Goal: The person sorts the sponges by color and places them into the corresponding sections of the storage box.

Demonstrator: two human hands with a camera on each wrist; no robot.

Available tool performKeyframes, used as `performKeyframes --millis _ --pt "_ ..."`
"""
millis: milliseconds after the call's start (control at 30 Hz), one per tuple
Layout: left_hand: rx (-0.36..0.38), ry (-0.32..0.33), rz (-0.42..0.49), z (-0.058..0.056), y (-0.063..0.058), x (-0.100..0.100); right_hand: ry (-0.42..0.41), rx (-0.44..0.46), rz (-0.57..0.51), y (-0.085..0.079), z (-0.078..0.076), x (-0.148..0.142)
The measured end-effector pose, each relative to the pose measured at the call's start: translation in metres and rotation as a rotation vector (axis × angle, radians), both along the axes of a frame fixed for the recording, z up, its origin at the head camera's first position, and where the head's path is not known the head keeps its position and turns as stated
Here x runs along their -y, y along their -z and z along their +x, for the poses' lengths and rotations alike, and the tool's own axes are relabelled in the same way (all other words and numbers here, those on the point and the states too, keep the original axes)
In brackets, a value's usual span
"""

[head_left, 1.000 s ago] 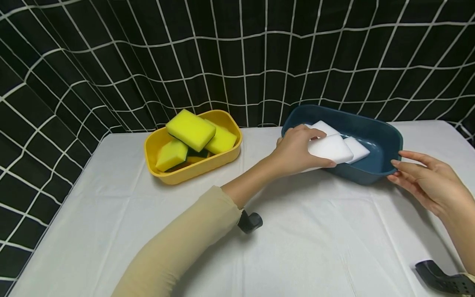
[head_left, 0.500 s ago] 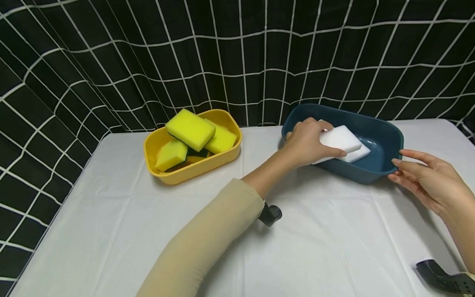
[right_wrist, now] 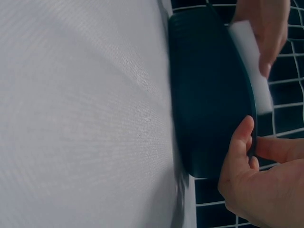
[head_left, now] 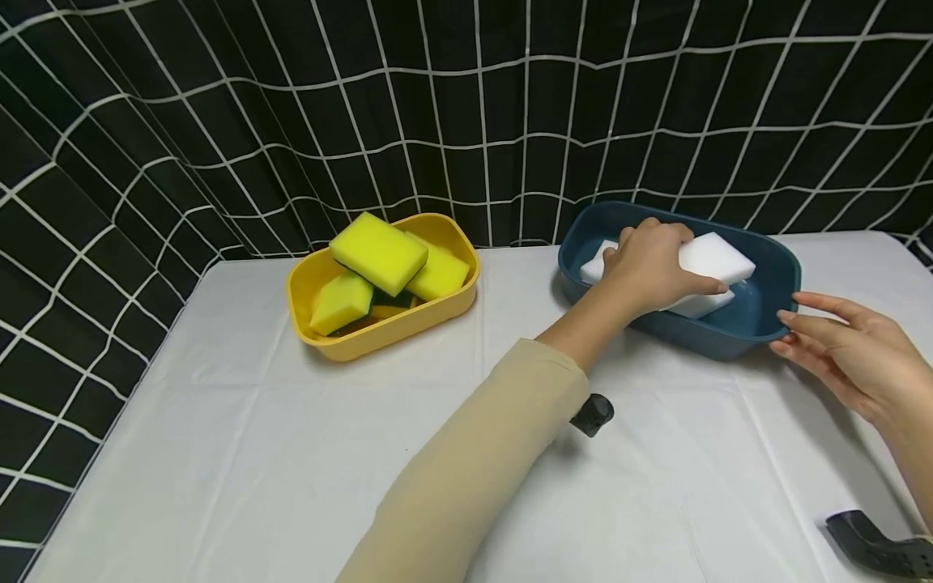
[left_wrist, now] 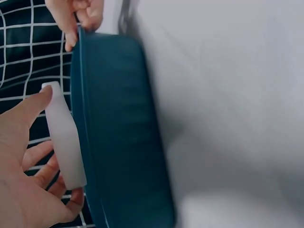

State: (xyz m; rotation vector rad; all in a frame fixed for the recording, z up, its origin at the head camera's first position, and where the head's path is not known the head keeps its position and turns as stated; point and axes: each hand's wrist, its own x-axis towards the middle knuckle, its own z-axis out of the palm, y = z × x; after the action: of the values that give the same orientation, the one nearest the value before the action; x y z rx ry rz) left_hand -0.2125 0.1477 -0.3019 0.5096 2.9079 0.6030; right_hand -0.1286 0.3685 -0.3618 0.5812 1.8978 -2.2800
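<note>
My left hand [head_left: 649,263] grips a white sponge block [head_left: 716,259] over the dark blue bin [head_left: 700,337]. In the left wrist view the thumb lies on one end of this sponge [left_wrist: 65,142] and the fingers on the other, right at the bin's rim. More white sponges lie inside the bin: one [head_left: 596,264] at its left end, another [head_left: 705,304] below the held block; the hand hides part of them. At the bin's right end my right hand [head_left: 860,348] pinches the rim; the right wrist view shows its thumb and fingers [right_wrist: 244,127] on either side.
A yellow bin [head_left: 394,328] stands to the left, with several yellow-green sponges [head_left: 379,253] heaped in it, one sticking up over the rim. A white cloth [head_left: 291,453] covers the table. Behind hangs a black curtain [head_left: 503,105] with a white grid.
My left hand has moved right along the bin, carrying the white sponge from its left part towards the middle. The right hand stays at the rim.
</note>
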Motion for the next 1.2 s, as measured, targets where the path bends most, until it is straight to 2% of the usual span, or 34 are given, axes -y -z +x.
performKeyframes --millis 300,467,667,900,1067,1200 --pt "-0.005 -0.039 -0.036 0.004 0.000 -0.025 -0.014 -0.017 0.000 0.000 0.001 0.000" --pt "-0.012 -0.071 -0.036 0.004 0.002 -0.030 -0.026 -0.034 -0.043 -0.006 0.004 0.004" --pt "-0.017 -0.075 -0.039 0.004 0.006 -0.030 -0.030 -0.028 -0.057 -0.010 0.005 0.006" --pt "0.002 -0.071 0.054 0.004 0.010 -0.022 -0.036 -0.030 -0.115 -0.010 0.005 0.004" --pt "-0.008 -0.037 0.121 0.005 0.012 -0.011 -0.030 -0.029 -0.117 -0.010 0.005 0.004" --pt "-0.016 -0.002 0.235 0.005 0.012 0.003 -0.026 -0.029 -0.115 -0.010 0.005 0.005"
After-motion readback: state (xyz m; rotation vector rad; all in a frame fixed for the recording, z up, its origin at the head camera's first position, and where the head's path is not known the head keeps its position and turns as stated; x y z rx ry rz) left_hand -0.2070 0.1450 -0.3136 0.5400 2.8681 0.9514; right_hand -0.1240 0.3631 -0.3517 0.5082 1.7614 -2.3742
